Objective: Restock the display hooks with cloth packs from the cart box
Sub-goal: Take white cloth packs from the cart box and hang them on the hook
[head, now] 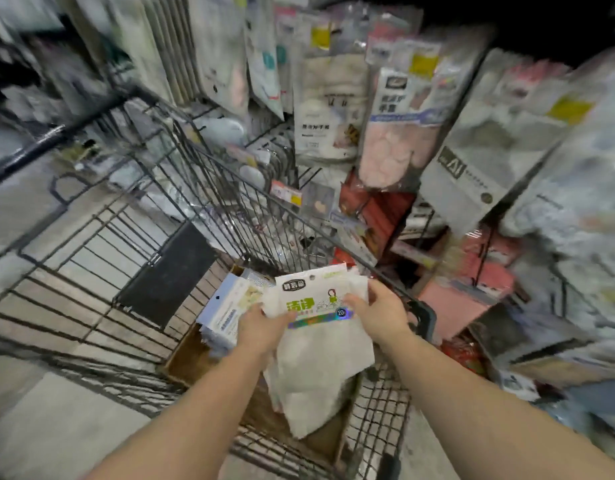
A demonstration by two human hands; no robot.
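Both hands, our left hand [264,327] and right hand [379,311], grip a white cloth pack [316,327] by its sides above the cardboard box [191,362] in the wire cart [133,271]; packaged goods [392,133] hang ahead.

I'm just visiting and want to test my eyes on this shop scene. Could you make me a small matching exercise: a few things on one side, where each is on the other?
Things:
1. white cloth pack
2. cardboard box
3. pink glove pack
4. blue-edged pack

Places:
A. hanging on the display
B. held in both hands
C. standing in the box, left of the hands
D. sitting in the wire cart

Pairs: 1-B, 2-D, 3-A, 4-C
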